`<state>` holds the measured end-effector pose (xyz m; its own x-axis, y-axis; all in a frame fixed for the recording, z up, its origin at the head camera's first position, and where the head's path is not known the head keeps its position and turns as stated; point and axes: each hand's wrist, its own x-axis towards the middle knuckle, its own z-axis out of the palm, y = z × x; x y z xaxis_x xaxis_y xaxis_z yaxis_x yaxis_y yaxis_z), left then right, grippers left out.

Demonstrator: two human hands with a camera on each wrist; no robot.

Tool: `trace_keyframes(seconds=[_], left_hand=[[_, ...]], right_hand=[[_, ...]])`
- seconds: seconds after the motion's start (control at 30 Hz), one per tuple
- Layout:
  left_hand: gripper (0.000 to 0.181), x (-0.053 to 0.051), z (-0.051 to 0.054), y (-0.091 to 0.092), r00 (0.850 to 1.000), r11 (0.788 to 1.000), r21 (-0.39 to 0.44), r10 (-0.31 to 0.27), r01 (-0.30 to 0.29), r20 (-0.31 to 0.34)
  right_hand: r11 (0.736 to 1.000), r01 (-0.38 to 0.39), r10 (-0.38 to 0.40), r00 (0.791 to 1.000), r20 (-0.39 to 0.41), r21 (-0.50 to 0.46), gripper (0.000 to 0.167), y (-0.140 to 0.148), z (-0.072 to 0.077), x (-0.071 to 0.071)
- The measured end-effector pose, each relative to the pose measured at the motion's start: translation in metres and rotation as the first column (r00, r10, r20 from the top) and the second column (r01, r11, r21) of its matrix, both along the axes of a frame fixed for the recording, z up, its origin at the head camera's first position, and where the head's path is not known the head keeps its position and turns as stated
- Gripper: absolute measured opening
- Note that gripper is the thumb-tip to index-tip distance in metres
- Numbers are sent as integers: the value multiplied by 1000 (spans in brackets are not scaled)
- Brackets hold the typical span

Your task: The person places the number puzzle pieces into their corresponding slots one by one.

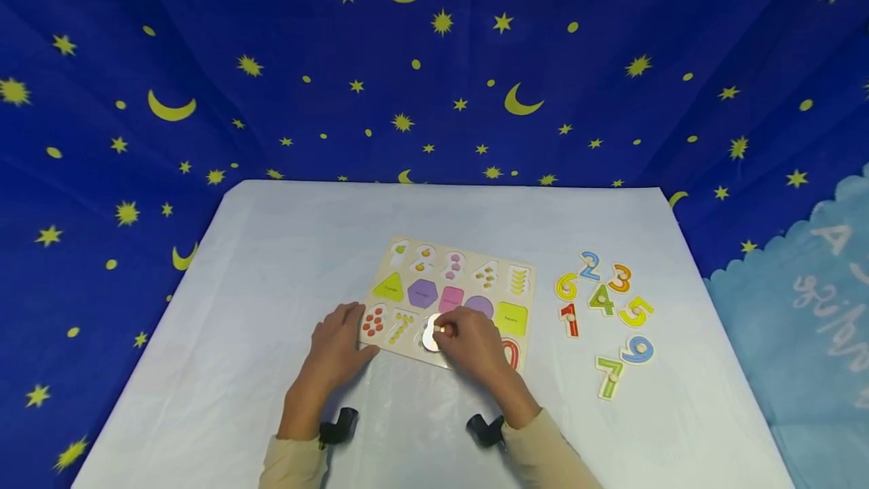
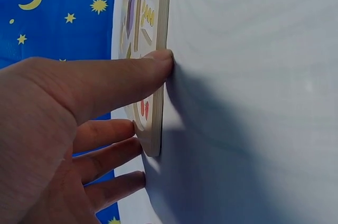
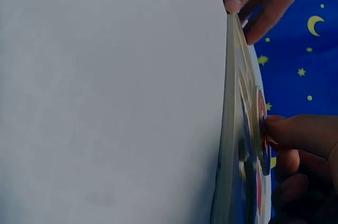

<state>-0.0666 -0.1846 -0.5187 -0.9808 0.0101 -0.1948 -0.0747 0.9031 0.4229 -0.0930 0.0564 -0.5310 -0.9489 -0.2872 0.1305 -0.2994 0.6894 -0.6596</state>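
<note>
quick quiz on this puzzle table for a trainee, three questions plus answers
1. Which hand pinches the piece over the puzzle board?
2. In the head view, how many loose numbers lie to the right of the board?
3. True or false: the red 1 sits in the board's top row.

Key:
1. The right hand.
2. Eight.
3. False; the red 1 lies on the table.

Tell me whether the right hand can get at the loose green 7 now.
Probably not yet: the right hand pinches a piece over the board. Otherwise, nothing visible blocks the way to the green 7.
</note>
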Motion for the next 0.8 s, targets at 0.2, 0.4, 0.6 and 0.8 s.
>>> trace_keyframes(seconds=[0.2,0.4,0.6,0.8], left_hand=[[79,-2,2,2,1000,1000,-8,-18,18,-19],[79,0,4,-2,1000,999,-35,-4,3,-9],[78,0,2,-4,1000,1000,-24,-10,10,-20],[79,-2,2,-1,1000,1000,-24,-4,4,0]], right_hand=[[999,-10,9,1000,11,32,9,-3,-2,0],[998,-42,40,998,44,47,11,-13,-1,1],[996,-32,29,999,31,78,12,-17,0,3],[995,-49,45,998,45,89,13,-14,-2,4]])
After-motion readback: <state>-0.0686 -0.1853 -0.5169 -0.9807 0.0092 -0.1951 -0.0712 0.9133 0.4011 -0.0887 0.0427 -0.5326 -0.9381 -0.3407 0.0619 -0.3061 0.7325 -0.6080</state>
